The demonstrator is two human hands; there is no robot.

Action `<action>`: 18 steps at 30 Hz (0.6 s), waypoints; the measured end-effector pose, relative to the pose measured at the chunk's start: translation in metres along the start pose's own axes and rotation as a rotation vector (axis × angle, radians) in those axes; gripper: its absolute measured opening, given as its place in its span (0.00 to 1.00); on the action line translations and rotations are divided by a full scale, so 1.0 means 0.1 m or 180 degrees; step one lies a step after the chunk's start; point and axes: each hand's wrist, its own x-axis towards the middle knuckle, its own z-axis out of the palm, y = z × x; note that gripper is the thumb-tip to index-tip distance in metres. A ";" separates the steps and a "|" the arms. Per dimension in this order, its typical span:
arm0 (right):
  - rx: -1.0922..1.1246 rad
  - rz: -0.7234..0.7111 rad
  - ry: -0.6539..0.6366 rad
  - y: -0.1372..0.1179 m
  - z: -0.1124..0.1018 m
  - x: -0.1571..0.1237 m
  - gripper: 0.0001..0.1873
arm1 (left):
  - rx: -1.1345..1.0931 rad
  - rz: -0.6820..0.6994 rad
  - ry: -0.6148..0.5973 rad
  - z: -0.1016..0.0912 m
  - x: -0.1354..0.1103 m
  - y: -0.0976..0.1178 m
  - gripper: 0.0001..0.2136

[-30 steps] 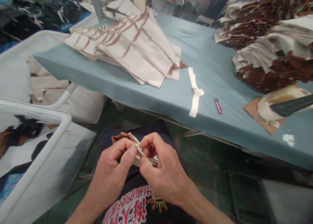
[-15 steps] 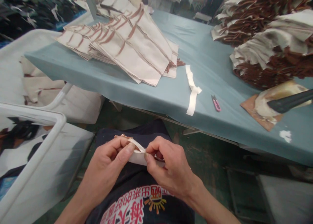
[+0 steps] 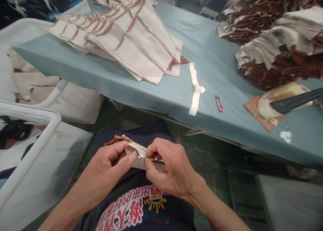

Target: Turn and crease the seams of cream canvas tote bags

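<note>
Over my lap, both hands pinch a small folded piece of cream and brown fabric (image 3: 138, 153). My left hand (image 3: 107, 165) grips its left end, thumb pressed on top, with a brown part bunched behind the fingers. My right hand (image 3: 168, 168) is closed on its right end, thumb and forefinger meeting at the cream edge. Much of the piece is hidden between my fingers.
A blue-covered table (image 3: 161, 96) stands ahead. It holds a fanned stack of cream panels with brown stripes (image 3: 121, 39), a white strip (image 3: 196, 89), pink thread snips (image 3: 219, 103), heaps of cream-brown pieces (image 3: 277, 32) and a brush on brown card (image 3: 277, 106). White bins (image 3: 35, 137) stand left.
The view has tilted down slightly, so the table sits higher in frame. My hands keep working the small fabric piece, and its cream edge now shows flatter between my thumbs.
</note>
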 end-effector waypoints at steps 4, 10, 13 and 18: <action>0.0426 0.0577 -0.0212 -0.06 -0.07 0.04 0.03 | 0.0142 0.0006 0.0182 0.05 -0.04 0.06 0.17; 0.0065 0.0373 -0.0545 -0.10 -0.24 0.22 0.06 | 0.0295 0.0237 0.0544 0.14 -0.04 0.16 0.15; -0.0141 0.0589 -0.1010 -0.15 -0.35 0.35 0.06 | 0.0379 0.0222 0.0587 0.18 -0.02 0.18 0.15; 0.0014 0.0998 -0.1662 -0.18 -0.43 0.55 0.09 | 0.0457 0.0176 0.0470 0.21 -0.03 0.15 0.15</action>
